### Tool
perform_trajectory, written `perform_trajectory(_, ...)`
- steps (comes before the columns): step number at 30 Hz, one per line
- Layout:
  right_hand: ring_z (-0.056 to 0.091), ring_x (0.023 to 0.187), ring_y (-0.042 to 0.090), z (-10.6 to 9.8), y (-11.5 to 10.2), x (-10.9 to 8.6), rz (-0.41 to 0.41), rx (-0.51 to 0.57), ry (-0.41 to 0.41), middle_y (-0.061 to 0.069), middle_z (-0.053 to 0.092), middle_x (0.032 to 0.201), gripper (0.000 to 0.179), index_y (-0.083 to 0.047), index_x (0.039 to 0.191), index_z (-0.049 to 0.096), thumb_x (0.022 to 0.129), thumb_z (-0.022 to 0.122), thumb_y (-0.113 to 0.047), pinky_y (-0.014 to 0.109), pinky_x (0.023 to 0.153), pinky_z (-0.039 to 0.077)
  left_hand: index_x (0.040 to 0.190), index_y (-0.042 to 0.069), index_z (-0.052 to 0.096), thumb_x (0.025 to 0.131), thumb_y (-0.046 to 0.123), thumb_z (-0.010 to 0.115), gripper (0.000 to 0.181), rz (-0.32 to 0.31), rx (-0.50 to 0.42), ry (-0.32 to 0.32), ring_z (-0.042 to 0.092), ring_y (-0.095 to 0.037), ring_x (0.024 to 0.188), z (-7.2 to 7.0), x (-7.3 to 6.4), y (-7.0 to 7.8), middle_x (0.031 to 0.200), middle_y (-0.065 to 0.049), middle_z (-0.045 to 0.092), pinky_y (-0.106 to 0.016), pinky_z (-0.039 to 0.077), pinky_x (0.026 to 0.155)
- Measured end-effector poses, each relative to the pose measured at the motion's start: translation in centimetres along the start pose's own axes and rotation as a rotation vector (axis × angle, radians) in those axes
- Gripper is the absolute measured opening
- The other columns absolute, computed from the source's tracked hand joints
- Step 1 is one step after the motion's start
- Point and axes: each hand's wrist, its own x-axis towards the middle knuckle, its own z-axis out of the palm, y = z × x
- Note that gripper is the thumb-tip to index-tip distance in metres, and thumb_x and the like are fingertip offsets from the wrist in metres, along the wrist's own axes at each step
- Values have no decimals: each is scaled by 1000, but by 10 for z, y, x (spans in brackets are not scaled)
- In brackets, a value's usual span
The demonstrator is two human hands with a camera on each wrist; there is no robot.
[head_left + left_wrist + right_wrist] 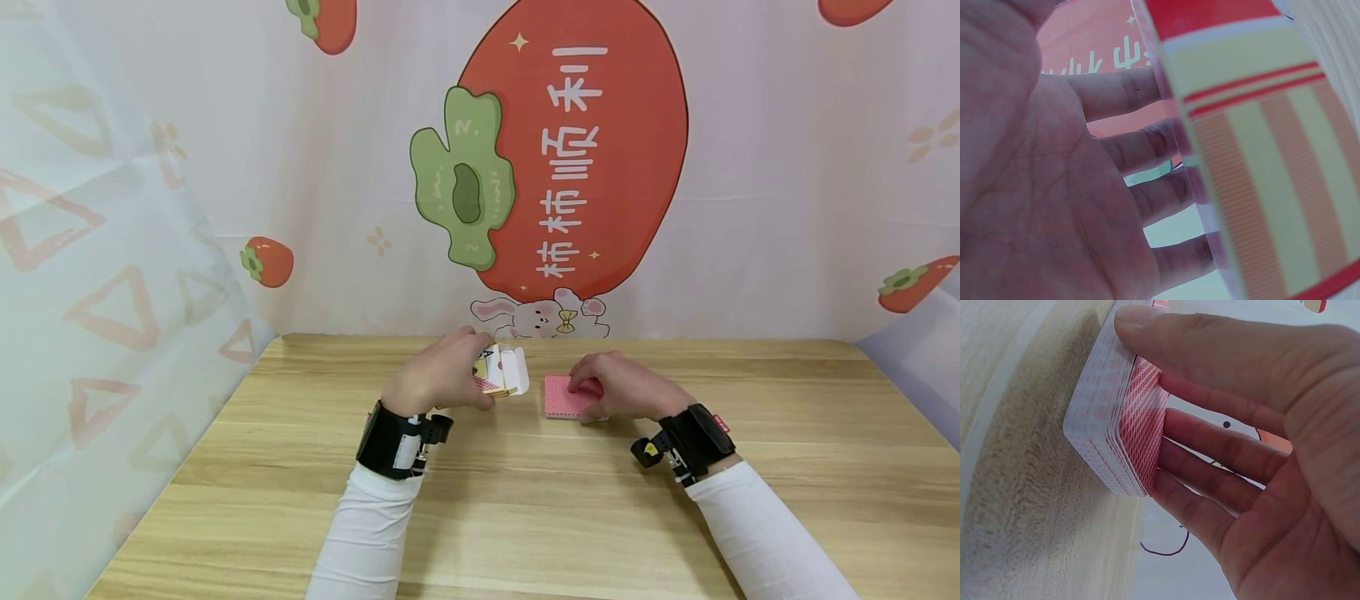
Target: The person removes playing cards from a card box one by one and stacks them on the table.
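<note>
My left hand (441, 372) grips a small playing-card box (495, 371) left of centre, near the table's back edge. The box's white flap (519, 370) stands open on the right, toward the deck. In the left wrist view, the box's striped cream-and-brown side (1266, 169) fills the right half, with fingertips along its far face. My right hand (628, 385) is on a deck of red-patterned playing cards (558, 395). In the right wrist view, the thumb lies against one edge of the squared deck (1141, 425), and the other fingers reach around its far side.
Both hands work over a light wooden table (525, 517). Close behind its back edge hangs a printed curtain (360, 167) with persimmons and a rabbit. Another pale curtain (75, 275) hangs along the left side.
</note>
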Motion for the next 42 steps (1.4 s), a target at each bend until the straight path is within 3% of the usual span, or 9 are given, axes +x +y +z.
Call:
perform_trajectory(24,49,85,15,1,0,0,37,34,-12,-8,58,95,40,-21,98,65,63,82,-30,30,72,41,119,11,51,59,30,79,69,5,6,1,49,-14,83,1,0,0,95,2,48,-25,41,69)
perform_trajectory(42,49,88,16,2,0,0,87,43,-33,-8,57,97,43,-23,101,65,62,81,-33,30,75,41,119,11,51,59,33,79,70,2,24,-6,48,-14,83,2,0,4,95,1,50,-26,41,69)
